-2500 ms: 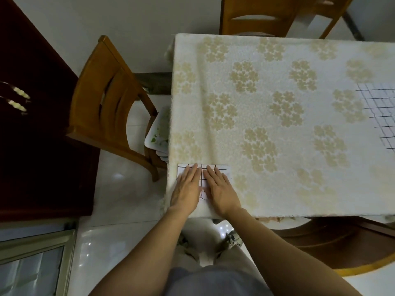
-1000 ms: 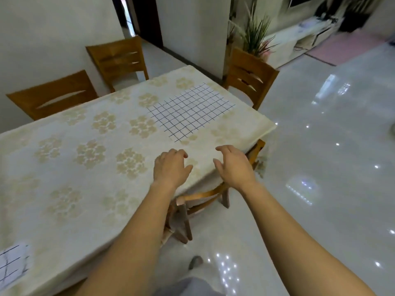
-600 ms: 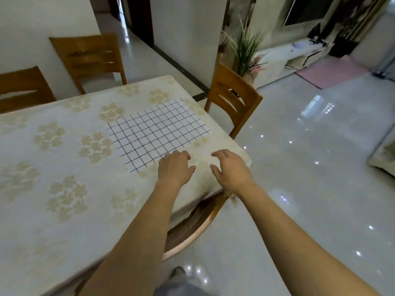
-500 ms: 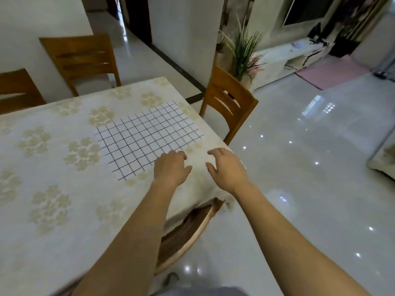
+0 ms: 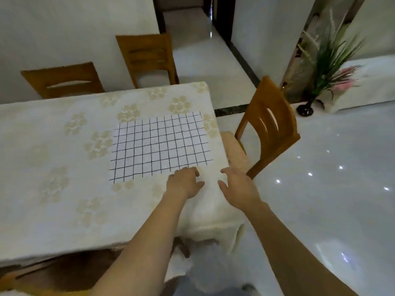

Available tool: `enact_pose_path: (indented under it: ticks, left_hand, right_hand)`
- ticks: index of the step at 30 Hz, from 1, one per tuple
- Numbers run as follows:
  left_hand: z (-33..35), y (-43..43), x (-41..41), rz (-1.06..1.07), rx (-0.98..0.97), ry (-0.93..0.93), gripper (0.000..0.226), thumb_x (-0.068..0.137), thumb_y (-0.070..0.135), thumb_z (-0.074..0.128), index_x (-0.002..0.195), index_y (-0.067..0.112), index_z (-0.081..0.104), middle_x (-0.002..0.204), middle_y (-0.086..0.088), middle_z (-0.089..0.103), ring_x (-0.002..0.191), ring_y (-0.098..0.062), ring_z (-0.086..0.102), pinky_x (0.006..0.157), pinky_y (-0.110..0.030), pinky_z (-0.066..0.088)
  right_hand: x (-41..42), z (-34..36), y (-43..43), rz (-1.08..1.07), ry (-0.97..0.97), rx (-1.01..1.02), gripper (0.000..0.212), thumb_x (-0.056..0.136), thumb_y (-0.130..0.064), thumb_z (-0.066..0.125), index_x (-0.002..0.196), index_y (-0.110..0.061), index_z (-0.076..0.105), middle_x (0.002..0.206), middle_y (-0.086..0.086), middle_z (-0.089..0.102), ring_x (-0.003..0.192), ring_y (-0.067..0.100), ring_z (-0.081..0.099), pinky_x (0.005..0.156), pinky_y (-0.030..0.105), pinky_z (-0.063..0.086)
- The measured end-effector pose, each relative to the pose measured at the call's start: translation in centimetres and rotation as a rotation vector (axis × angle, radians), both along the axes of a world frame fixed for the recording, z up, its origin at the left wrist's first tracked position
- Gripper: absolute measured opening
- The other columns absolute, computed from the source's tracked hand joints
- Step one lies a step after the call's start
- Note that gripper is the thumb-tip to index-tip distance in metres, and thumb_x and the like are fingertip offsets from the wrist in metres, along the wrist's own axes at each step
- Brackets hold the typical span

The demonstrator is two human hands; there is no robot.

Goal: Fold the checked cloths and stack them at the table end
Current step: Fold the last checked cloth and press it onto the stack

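Observation:
A white cloth with a black grid point(image 5: 158, 146) lies spread flat near the right end of the table point(image 5: 53, 167), which wears a cream flowered tablecloth. My left hand point(image 5: 184, 183) hovers at the cloth's near right corner, fingers loosely curled and holding nothing. My right hand point(image 5: 237, 185) is just to its right over the table's edge, fingers relaxed and empty. The folded cloth seen earlier is out of view.
A wooden chair point(image 5: 267, 127) stands at the table's right end, close to my right hand. Two more chairs point(image 5: 147, 56) point(image 5: 62, 81) stand on the far side. A potted plant point(image 5: 320, 77) stands on the glossy floor beyond.
I have left the folded cloth at the other end and walked along the table. Both hands have come up to the spread cloth's near right corner.

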State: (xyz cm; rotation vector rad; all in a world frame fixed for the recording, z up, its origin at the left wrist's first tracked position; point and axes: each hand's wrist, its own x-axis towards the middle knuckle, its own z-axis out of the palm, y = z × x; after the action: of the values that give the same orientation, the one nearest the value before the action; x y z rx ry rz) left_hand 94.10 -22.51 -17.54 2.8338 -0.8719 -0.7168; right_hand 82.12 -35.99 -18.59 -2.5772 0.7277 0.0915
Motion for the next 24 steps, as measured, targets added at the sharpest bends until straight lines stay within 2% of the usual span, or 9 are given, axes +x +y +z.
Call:
enact_pose_path:
  ticks: [4, 9, 14, 18, 21, 24]
  left_hand:
    - [0.4, -1.5, -0.2, 0.235, -0.117, 0.055, 0.043, 0.095, 0.048, 0.058, 0.132, 0.026, 0.054, 0.137, 0.001, 0.057, 0.126, -0.021, 0.054, 0.101, -0.040, 0.046]
    - [-1.1, 1.1, 0.1, 0.496, -0.086, 0.141, 0.047, 0.095, 0.050, 0.058, 0.135, 0.026, 0.052, 0.135, 0.001, 0.057, 0.118, -0.021, 0.060, 0.095, -0.037, 0.049]
    - [-2.0, 0.9, 3.7, 0.590, -0.109, 0.143, 0.051, 0.093, 0.051, 0.059, 0.136, 0.024, 0.051, 0.139, -0.002, 0.053, 0.123, -0.024, 0.056, 0.098, -0.040, 0.049]
    - [-2.6, -1.4, 6.3, 0.598, -0.169, 0.144, 0.051, 0.095, 0.051, 0.058, 0.136, 0.022, 0.051, 0.137, -0.002, 0.054, 0.122, -0.024, 0.056, 0.096, -0.041, 0.050]
    - [-4.0, -1.7, 6.4, 0.667, -0.184, 0.233, 0.058, 0.094, 0.051, 0.059, 0.141, 0.019, 0.045, 0.142, -0.006, 0.047, 0.125, -0.026, 0.055, 0.100, -0.045, 0.049]
    - [-5.9, -1.2, 7.1, 0.842, -0.216, 0.322, 0.071, 0.092, 0.049, 0.064, 0.147, 0.015, 0.036, 0.149, -0.011, 0.035, 0.129, -0.032, 0.052, 0.105, -0.048, 0.045]
  right_hand:
    - [2.4, 0.6, -4.2, 0.171, 0.005, 0.016, 0.042, 0.100, -0.040, 0.049, 0.138, -0.023, 0.049, 0.137, 0.003, 0.056, 0.121, 0.023, 0.055, 0.098, 0.041, 0.050]
    - [7.9, 0.6, -4.2, 0.397, -0.024, 0.003, 0.044, 0.099, -0.039, 0.050, 0.138, -0.020, 0.051, 0.134, 0.008, 0.056, 0.117, 0.027, 0.057, 0.099, 0.043, 0.048]
    - [11.3, -1.2, -2.3, 0.578, -0.016, -0.100, 0.042, 0.096, -0.039, 0.053, 0.134, -0.021, 0.056, 0.130, 0.005, 0.060, 0.119, 0.026, 0.056, 0.108, 0.039, 0.037]
    - [14.1, -2.2, -4.3, 0.598, 0.029, -0.125, 0.043, 0.096, -0.040, 0.052, 0.134, -0.021, 0.056, 0.131, 0.006, 0.060, 0.120, 0.027, 0.056, 0.109, 0.039, 0.037]
    - [16.3, -2.5, -5.2, 0.626, 0.074, -0.109, 0.043, 0.096, -0.040, 0.053, 0.135, -0.021, 0.054, 0.133, 0.007, 0.058, 0.121, 0.028, 0.054, 0.108, 0.039, 0.038]
    - [18.7, -3.1, -5.7, 0.708, 0.108, -0.100, 0.043, 0.098, -0.037, 0.053, 0.137, -0.021, 0.052, 0.137, 0.007, 0.053, 0.124, 0.027, 0.052, 0.108, 0.037, 0.036]
